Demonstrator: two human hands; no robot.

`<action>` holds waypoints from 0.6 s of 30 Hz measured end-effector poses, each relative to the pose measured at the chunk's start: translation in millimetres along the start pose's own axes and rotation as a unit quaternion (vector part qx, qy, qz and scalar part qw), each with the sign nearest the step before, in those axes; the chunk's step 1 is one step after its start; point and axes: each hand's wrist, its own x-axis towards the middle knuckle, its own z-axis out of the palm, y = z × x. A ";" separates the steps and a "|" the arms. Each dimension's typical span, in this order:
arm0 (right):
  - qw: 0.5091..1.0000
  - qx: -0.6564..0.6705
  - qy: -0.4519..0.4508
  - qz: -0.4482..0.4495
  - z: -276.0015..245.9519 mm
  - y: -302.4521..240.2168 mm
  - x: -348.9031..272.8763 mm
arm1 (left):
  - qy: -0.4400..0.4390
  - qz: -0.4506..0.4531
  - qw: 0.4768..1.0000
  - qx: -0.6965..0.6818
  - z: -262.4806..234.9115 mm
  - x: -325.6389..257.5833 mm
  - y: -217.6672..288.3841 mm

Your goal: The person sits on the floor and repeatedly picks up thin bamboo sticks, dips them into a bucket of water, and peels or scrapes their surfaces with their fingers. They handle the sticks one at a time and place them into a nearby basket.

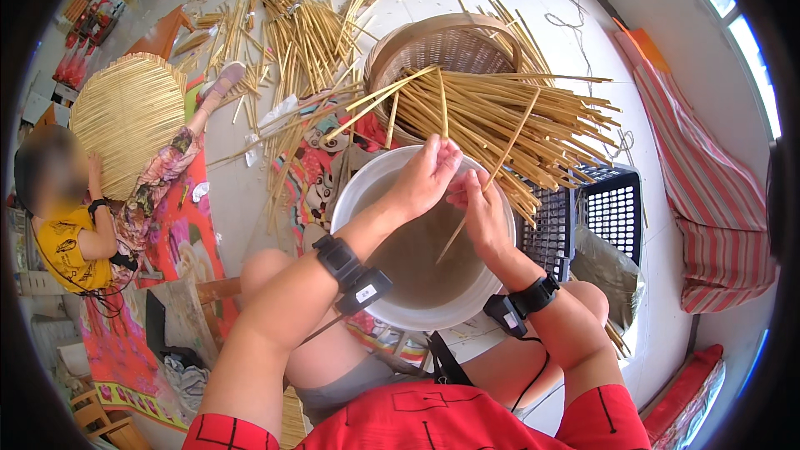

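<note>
The left hand has its grip pinched closed on the lower end of an upright stalk, and the right hand has its grip closed, thumb against fingers, on a slanting stalk; both stalks are held above the white basin of cloudy water. The slanting stalk's lower end points down over the water; whether it touches cannot be told. A loosened pinch could drop either stalk into the basin, and too hard a squeeze could crack one so thin. The loose bundle lies across the wicker basket close behind, so a careless sweep could snag and drag stalks out. A forearm leaning on the rim could spill water onto the patterned cloth.
</note>
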 end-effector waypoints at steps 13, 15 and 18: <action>0.999 -0.005 -0.029 -0.019 -2.7 -2.5 -15.0 | -0.188 -0.013 0.970 -0.150 15.8 26.6 24.3; 0.999 -0.012 -0.027 -0.015 -5.4 -2.9 -14.7 | -0.156 -0.037 0.976 -0.146 20.4 25.6 27.4; 0.998 -0.052 -0.035 -0.001 -8.1 -15.1 -14.0 | 0.000 0.111 0.994 -0.008 27.1 27.7 10.2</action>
